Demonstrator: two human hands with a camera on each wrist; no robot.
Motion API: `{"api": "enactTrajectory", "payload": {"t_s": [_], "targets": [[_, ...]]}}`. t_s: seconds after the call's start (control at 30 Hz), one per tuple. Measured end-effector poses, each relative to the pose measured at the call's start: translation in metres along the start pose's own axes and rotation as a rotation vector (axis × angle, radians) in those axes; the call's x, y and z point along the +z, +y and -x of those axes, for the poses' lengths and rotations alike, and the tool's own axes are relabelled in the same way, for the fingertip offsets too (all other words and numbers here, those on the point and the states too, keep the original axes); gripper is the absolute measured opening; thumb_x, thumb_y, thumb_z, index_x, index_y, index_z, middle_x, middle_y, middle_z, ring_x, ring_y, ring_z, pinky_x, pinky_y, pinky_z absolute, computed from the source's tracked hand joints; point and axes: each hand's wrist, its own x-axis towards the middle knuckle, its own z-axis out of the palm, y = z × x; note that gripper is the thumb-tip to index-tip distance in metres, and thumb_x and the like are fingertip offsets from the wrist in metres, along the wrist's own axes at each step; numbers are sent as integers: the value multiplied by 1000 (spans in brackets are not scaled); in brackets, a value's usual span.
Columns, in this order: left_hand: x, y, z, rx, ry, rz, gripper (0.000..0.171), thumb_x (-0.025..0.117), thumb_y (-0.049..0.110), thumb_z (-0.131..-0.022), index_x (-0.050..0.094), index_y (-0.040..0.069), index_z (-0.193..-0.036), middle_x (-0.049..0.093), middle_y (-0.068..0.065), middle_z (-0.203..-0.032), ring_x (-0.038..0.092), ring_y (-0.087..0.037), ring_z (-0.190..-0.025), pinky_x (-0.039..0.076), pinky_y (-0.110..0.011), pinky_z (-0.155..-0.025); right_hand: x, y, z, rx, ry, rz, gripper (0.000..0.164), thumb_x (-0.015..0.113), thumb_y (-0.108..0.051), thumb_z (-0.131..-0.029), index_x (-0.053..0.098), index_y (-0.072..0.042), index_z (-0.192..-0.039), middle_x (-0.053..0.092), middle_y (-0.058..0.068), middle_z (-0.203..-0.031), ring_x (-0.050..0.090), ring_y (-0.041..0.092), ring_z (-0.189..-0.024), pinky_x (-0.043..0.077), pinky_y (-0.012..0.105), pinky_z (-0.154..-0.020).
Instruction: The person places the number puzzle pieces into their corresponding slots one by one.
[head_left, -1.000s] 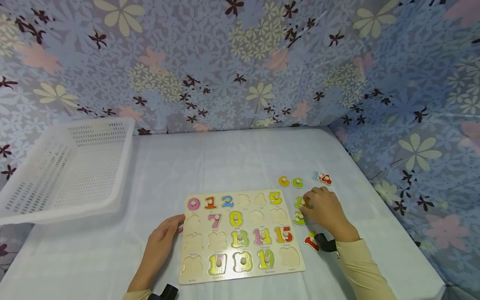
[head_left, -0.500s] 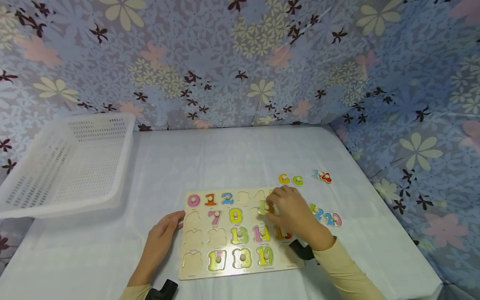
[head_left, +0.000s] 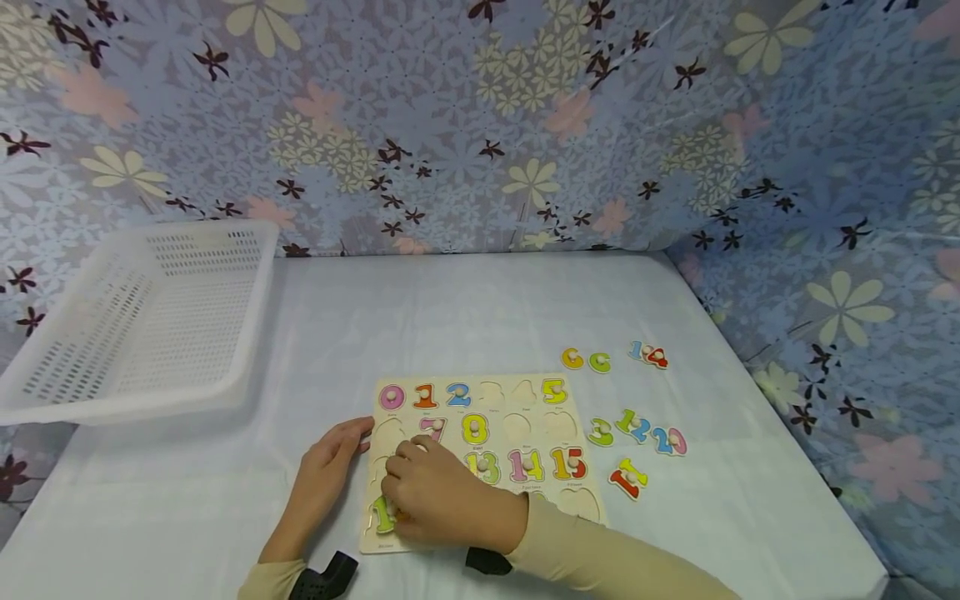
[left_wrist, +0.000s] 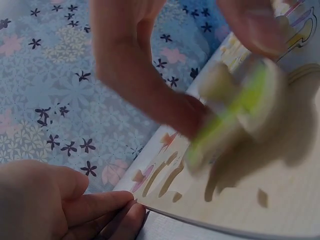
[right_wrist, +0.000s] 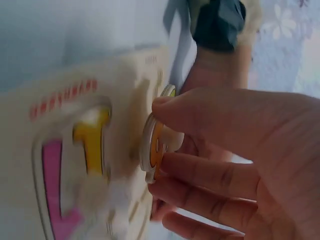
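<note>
A wooden number puzzle board point(head_left: 420, 546) lies on the table, with several numbers seated and several recesses bare. My right hand point(head_left: 450, 500) reaches across its lower left. Between thumb and fingers it pinches a number puzzle piece point(head_left: 384, 517) with a green 1; an orange digit point(right_wrist: 156, 142) shows in the right wrist view. In the left wrist view the piece point(left_wrist: 235, 112) is tilted and blurred above a recess, its peg facing the fingers. My left hand point(head_left: 326, 467) touches the board's left edge with its fingertips; the left wrist view places them at a corner.
Right of the board lie loose pieces: a green 3 point(head_left: 600, 432), a 12 point(head_left: 633, 425), a 20 point(head_left: 669, 442) and a red-yellow 11 point(head_left: 628, 478). Farther back are an orange piece point(head_left: 572, 359), a green piece point(head_left: 599, 362) and others. A white basket point(head_left: 251, 333) stands at left.
My right hand picked up the piece from the loose ones at right and carried it leftward across the board to the lower left. My left hand stayed at the board's edge.
</note>
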Motion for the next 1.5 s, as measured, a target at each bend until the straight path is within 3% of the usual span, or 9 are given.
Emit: {"api": "enactTrajectory", "payload": {"t_s": [0.23, 0.4, 0.7, 0.87, 1.07, 1.2, 1.33, 1.5], "targets": [[1, 2, -1, 9, -1, -12, 41, 43, 32, -105, 63, 5, -128, 60, -7, -130, 63, -20, -108, 44, -44, -101, 8, -12, -7, 12, 18, 66, 22, 72, -41, -75, 66, -22, -83, 56, -10, -81, 51, 11, -85, 44, 29, -85], [0, 1, 0, 1, -6, -10, 41, 41, 35, -105, 64, 10, -128, 59, -2, -130, 63, -16, -108, 47, -38, -98, 7, -15, -9, 57, -7, 82, 25, 74, -44, -74, 69, -21, -84, 57, -10, -82, 52, 12, -86, 44, 30, -89], [4, 3, -1, 2, -24, -23, 42, 40, 35, -105, 63, 9, -128, 59, -2, -131, 64, -16, -105, 48, -36, -96, 7, -19, -7, 68, 70, 125, 7, 70, -28, -81, 73, -23, -77, 61, -9, -83, 52, 11, -88, 44, 30, -91], [5, 4, 0, -14, -33, -28, 42, 40, 34, -105, 63, 8, -129, 58, -3, -132, 64, -17, -106, 47, -31, -98, 3, -14, 4, 92, 64, 42, 7, 74, -31, -77, 72, -26, -81, 58, -10, -85, 52, 13, -96, 43, 30, -95], [4, 6, 7, -77, -25, -37, 45, 40, 36, -105, 60, 6, -132, 54, -7, -137, 54, -24, -121, 35, -44, -109, -10, 16, 44, 199, 16, -174, 28, 78, -39, -80, 72, -24, -103, 60, -6, -108, 46, 19, -120, 33, 37, -108], [3, 6, 10, -95, -20, -44, 46, 39, 37, -105, 59, 6, -133, 53, -7, -139, 52, -25, -123, 33, -46, -110, -17, 51, 87, 392, 100, -272, 34, 82, -31, -77, 72, -18, -106, 61, 0, -115, 42, 28, -127, 27, 48, -112], [4, 6, 9, -89, -20, -41, 47, 39, 38, -105, 58, 6, -133, 53, -6, -138, 57, -25, -117, 35, -44, -109, -22, 87, 137, 609, 206, -240, 34, 85, -20, -73, 72, -12, -103, 62, 7, -113, 43, 36, -123, 29, 57, -107], [8, 7, 7, -55, -30, -34, 47, 39, 38, -105, 59, 5, -132, 54, -8, -138, 57, -26, -118, 34, -44, -108, -26, 116, 202, 837, 209, -155, 36, 85, -13, -73, 71, -5, -105, 63, 15, -111, 44, 43, -119, 31, 65, -99]]}}
